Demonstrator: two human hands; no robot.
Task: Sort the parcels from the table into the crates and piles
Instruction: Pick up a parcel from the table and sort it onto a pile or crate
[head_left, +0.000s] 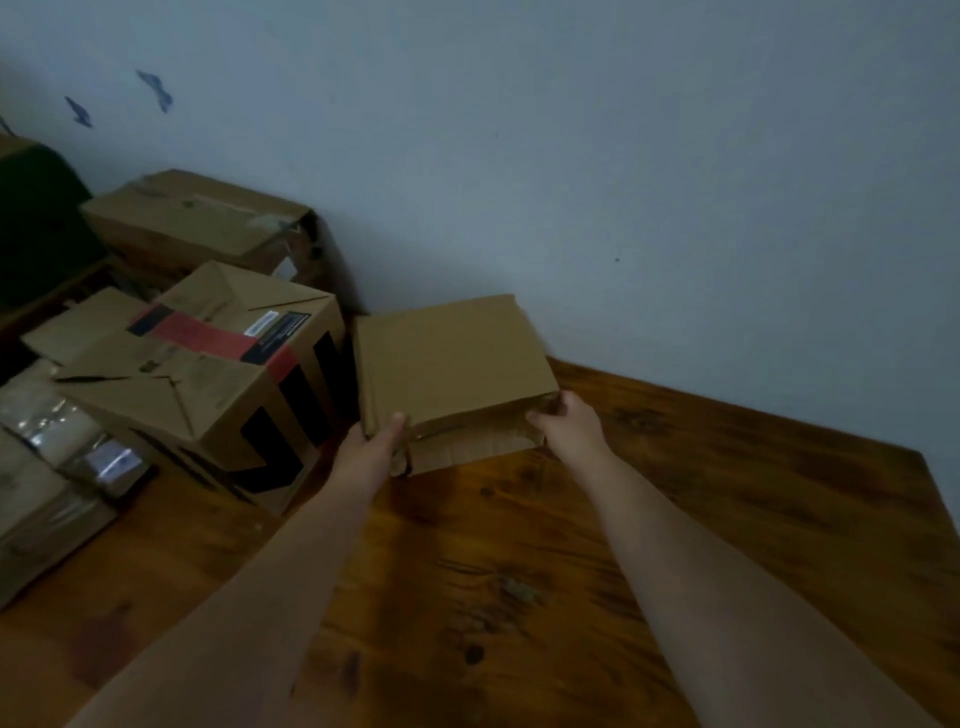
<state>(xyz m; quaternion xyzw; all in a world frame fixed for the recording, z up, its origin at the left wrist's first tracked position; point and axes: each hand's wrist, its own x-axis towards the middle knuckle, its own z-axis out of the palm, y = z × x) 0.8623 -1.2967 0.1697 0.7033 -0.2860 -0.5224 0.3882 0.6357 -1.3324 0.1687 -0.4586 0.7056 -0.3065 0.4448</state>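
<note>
Sorting is looking barely under way, by my reading. The wooden table is carrying several parcels to the left of the hands, and no crate or finished pile is showing in view. One parcel is being handled: the flat box is sitting between the two hands, close to the wall. The left hand is gripping its near left corner, thumb on top. The right hand is curling its fingers round the near right corner. I cannot tell whether the box is clear of the table.

The wall beyond both hands is reading as flat, pale blue-grey paint with a few dark scuffs. The table under the forearms is glossy reddish-brown wood, its knots and grain standing out. Just left of the left hand, the striped box is creased cardboard, banded with red tape and marked with black bars down its side. Beyond it, against the wall, the dented box is showing a torn corner. The flat box is plain brown card, shallow and roughly square, its near flap ragged. Far left of the left hand, the wrapped packets are glinting in shiny plastic film.
</note>
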